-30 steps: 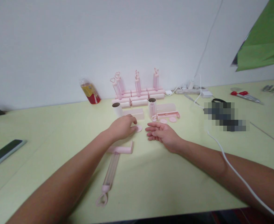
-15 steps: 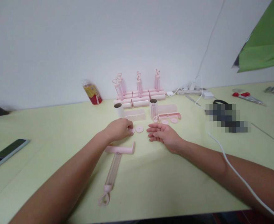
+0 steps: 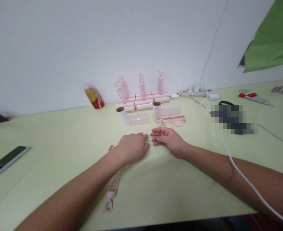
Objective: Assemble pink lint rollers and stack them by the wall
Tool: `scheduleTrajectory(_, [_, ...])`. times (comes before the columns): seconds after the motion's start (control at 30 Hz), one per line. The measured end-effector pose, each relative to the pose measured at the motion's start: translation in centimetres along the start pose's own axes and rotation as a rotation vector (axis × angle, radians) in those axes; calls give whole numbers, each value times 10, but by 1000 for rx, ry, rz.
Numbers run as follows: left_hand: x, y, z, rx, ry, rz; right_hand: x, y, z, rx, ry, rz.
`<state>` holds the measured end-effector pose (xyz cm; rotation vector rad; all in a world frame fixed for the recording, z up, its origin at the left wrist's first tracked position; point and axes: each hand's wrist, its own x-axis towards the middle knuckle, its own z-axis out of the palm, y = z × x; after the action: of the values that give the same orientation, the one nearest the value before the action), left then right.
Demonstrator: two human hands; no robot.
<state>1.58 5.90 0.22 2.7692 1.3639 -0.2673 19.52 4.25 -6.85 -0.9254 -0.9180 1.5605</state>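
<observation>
My left hand (image 3: pixel 134 147) is palm down over the table, its fingers stretched to the right. Its fingertips lie at the near side of the pale pink discs (image 3: pixel 141 132), which it partly covers. Beneath it, a pink half-shell case (image 3: pixel 111 148) is mostly hidden. A clear tube with a pink heart-shaped handle (image 3: pixel 114 184) lies beside my left forearm, partly covered. My right hand (image 3: pixel 167 141) rests on its edge with fingers apart and nothing in them, just right of the discs. Beyond it lie two more pink discs (image 3: pixel 178 123) and an open pink case (image 3: pixel 174 118).
Two white cardboard tubes (image 3: pixel 122 117) stand behind the hands, beside translucent covers (image 3: pixel 139 119). Several pink cases (image 3: pixel 145 105) and upright heart-topped tubes (image 3: pixel 142 89) line the wall. A white cable (image 3: pixel 230 157) crosses over my right forearm. Red-handled scissors (image 3: pixel 254 98) lie at right.
My left hand has moved right and a little nearer to me, from pinching at the left disc to reaching flat over the pink case. My right hand stays in place.
</observation>
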Motion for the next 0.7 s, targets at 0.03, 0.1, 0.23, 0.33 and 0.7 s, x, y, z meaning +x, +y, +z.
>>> scheduleTrajectory(0.03, [1, 0, 0, 17, -1, -13, 0, 0, 0, -1, -2, -4])
scheduleTrajectory(0.1, [3, 1, 0, 43, -1, -32, 0, 1, 0, -5, -2, -9])
scheduleTrajectory(0.23, [5, 4, -2, 59, 1, -53, 0, 1, 1, -8, 0, -11])
scheduleTrajectory(0.33, [7, 6, -2, 55, 9, -61, 0, 0, 1, -4, -7, -8])
scheduleTrajectory(0.7, [11, -5, 0, 25, 35, -47, 0, 2, 0, -9, -7, -15])
